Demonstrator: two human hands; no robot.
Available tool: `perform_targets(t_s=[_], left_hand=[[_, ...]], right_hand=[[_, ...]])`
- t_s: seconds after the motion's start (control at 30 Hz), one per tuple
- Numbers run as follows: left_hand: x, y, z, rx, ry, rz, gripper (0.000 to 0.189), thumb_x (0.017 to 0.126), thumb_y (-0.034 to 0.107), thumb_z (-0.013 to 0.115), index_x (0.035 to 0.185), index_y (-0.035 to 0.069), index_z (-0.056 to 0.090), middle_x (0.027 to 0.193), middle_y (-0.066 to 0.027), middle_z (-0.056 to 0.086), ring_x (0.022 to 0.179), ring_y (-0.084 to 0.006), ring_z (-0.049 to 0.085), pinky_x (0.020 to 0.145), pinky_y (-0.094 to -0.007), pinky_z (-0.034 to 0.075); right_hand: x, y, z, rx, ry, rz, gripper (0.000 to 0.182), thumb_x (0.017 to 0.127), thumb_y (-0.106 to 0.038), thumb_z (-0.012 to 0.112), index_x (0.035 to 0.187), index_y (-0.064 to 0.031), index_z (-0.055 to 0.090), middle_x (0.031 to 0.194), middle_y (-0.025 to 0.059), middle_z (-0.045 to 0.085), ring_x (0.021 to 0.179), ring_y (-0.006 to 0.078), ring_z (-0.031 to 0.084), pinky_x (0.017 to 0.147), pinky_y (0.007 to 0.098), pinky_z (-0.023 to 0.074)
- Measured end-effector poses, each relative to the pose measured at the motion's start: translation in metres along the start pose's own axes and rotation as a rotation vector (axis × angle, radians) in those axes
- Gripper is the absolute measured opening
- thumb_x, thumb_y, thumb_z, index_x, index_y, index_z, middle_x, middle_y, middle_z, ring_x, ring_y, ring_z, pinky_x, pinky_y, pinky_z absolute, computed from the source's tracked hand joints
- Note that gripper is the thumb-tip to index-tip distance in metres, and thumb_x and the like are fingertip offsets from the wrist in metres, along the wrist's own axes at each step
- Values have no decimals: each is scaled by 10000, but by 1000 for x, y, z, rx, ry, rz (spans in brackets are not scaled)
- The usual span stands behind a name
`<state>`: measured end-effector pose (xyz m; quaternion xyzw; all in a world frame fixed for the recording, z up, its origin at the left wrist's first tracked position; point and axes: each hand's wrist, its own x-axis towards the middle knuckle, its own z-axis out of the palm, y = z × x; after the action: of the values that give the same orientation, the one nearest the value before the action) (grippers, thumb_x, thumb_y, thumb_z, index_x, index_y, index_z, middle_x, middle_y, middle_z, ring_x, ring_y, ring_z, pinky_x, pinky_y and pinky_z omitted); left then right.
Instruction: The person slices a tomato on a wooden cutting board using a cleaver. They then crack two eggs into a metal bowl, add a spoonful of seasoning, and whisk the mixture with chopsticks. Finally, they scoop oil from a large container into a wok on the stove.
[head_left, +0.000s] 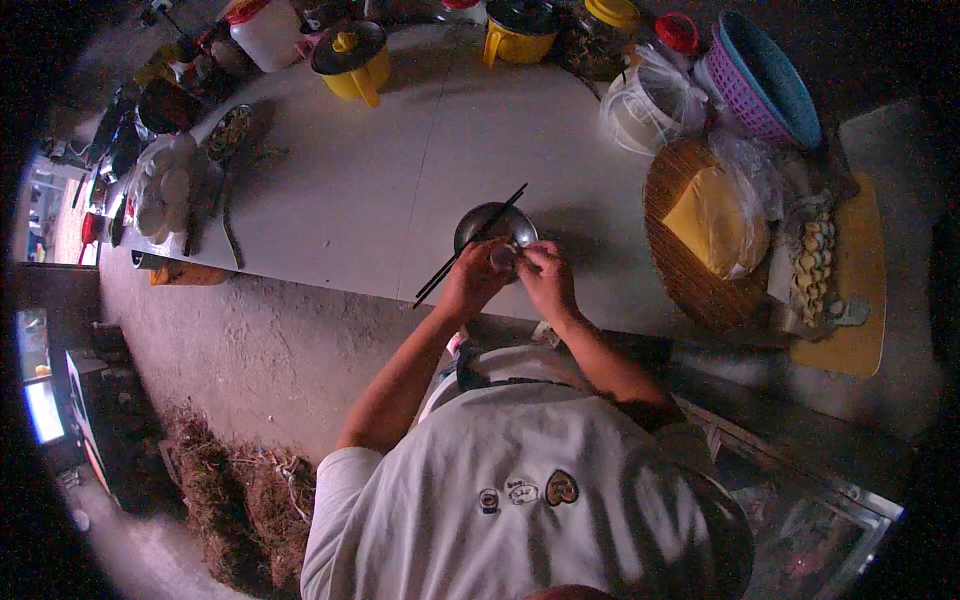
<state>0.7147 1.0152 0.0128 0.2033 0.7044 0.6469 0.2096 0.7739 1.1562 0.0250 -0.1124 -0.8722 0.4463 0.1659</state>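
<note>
My left hand (478, 276) is closed around a small round object (503, 257), too dim to name. My right hand (549, 277) meets it from the other side, its fingertips bent in at the object's edge. Whether those fingers grip it is hard to tell. Just beyond both hands stands a shiny metal bowl (480, 223) on the pale tabletop (337, 195), its near side partly hidden by them. A pair of dark chopsticks (433, 285) lies slantwise across the bowl, passing beside my left hand.
To the right, a round wooden board (664, 225) carries a yellow bagged block (712, 217), with an egg tray (814, 259) beyond. Yellow lidded pots (349, 64), a bag-covered tub (645, 109) and colander baskets (757, 82) line the far edge. A clear bag of white round items (161, 191) sits left.
</note>
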Motion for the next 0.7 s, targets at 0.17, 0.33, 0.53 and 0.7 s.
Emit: perform_targets(t_s=[0.17, 0.33, 0.53, 0.7], left_hand=[[-13, 25, -11, -332, -6, 74, 408, 723, 60, 590, 1095, 45, 422, 986, -65, 519, 860, -163, 515, 708, -276, 443], [-6, -31, -83, -65, 310, -41, 378, 734, 157, 607, 1051, 43, 435, 930, -39, 549, 752, -129, 505, 636, -254, 428], [-8, -125, -156, 81, 491, -182, 298, 711, 189, 642, 924, 54, 483, 780, -62, 558, 716, -155, 516, 651, -296, 423], [-10, -146, -170, 242, 510, -187, 368, 675, 206, 677, 943, 34, 492, 756, -90, 557, 729, -197, 528, 672, -309, 422]], right_hand=[[5, -9, -15, 377, -138, 535, 260, 770, -300, 526, 825, -51, 576, 847, 64, 556, 757, 193, 532, 625, 302, 438], [-11, 26, -29, 1265, 46, 995, 272, 766, -290, 517, 945, -88, 481, 911, 48, 524, 812, 189, 511, 728, 353, 439], [-31, 69, -28, 900, 129, 848, 407, 713, -164, 594, 1071, -44, 441, 1035, 93, 490, 939, 228, 487, 825, 350, 391], [-11, 51, -42, -112, 112, 366, 426, 687, -177, 639, 1059, -60, 466, 993, 138, 527, 922, 264, 496, 782, 325, 392]])
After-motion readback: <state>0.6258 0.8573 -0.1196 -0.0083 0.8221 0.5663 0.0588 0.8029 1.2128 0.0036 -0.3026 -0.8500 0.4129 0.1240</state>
